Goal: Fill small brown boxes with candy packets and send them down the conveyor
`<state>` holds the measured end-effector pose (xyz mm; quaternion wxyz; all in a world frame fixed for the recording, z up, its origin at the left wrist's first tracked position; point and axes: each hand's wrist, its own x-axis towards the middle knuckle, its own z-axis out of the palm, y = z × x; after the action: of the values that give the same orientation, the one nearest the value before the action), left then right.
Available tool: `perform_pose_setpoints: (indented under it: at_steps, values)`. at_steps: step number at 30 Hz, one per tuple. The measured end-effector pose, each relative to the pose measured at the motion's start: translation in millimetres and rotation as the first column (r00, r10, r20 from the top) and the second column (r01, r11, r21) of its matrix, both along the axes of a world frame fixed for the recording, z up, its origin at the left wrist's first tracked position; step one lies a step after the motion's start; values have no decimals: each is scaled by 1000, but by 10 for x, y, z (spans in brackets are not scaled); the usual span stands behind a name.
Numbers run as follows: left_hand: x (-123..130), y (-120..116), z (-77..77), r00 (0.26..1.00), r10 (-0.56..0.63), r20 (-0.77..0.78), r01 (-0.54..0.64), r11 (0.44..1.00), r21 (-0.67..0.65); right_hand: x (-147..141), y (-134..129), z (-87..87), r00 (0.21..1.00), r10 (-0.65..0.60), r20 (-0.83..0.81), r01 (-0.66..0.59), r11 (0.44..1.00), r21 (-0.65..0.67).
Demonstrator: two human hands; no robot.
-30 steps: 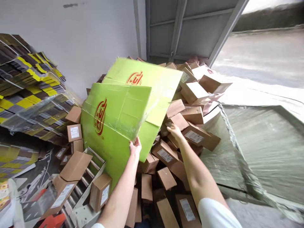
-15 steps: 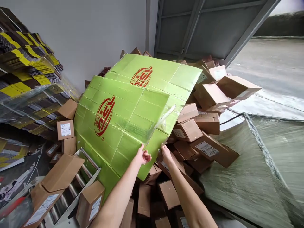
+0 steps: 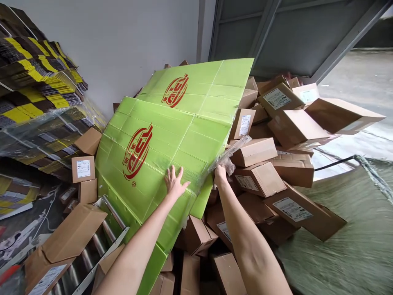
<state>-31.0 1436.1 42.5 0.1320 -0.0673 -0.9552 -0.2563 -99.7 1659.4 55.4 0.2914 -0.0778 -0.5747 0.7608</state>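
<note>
A large green corrugated sheet [image 3: 162, 135] with a red round logo leans over a pile of boxes, with a second green sheet [image 3: 208, 82] of the same print behind it. My left hand [image 3: 176, 183] lies on the front sheet with its fingers spread. At the sheet's right edge my right hand [image 3: 220, 176] is closed on a crumpled strip of clear plastic film [image 3: 230, 155]. Whether the right fingers also hold the sheet's edge is hidden.
Brown cartons [image 3: 258, 176] with white labels are heaped at the right. A roller conveyor [image 3: 101, 241] carrying an open carton [image 3: 61, 246] is at lower left. Strapped stacks of flattened cardboard [image 3: 37, 73] stand at far left. A green woven tarp [image 3: 325, 250] lies at lower right.
My left hand has moved from the sheet's lower edge up and left, its fingers now spread flat. My right hand has risen with the film, and the sheets' right side has shifted left, baring more cartons.
</note>
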Motion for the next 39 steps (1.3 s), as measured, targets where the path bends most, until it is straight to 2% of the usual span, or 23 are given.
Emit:
perform_pose_setpoints:
  at_steps: [4,8,12,15,19,22,27,31,33,35,37,39]
  values:
    - [-3,68,-24,999,53,-9,-54,996,-66,-24,-25,-176,998,3,58,2,997,-75]
    - [-88,70,38,999,39,24,-36,993,-112,-160,-67,-173,998,-8,62,14,995,-101]
    - [-338,-12,154,996,90,-19,-91,987,-130,-515,-282,-77,1000,23,-22,-25,996,-86]
    - [-556,-55,228,990,139,-15,-139,977,-161,-857,-474,-67,995,38,-91,-45,996,-75]
    - [-744,-4,173,980,199,28,-190,963,-191,-1162,-534,-191,997,27,-77,-32,997,-64]
    - [-775,18,112,980,197,-1,-194,965,-177,-1154,-462,-259,999,29,-45,-29,1000,4]
    - [-651,-86,102,985,170,29,-165,976,-139,-816,-382,-128,998,26,57,-34,989,145]
    - [-556,-198,57,993,112,32,-109,989,-99,-562,-392,46,989,-17,146,-14,978,208]
    - [-549,-257,85,996,83,42,-79,993,-91,-351,-402,78,982,-49,181,2,968,251]
    - [-551,-318,178,996,56,72,-51,996,-73,39,-418,33,976,-83,201,17,950,312]
    - [-516,-369,295,994,27,110,-23,999,-35,639,-448,-93,970,-84,227,-10,923,385]
    - [-363,-397,340,995,-3,104,-1,999,43,1358,-486,-266,954,-2,300,-143,877,460]
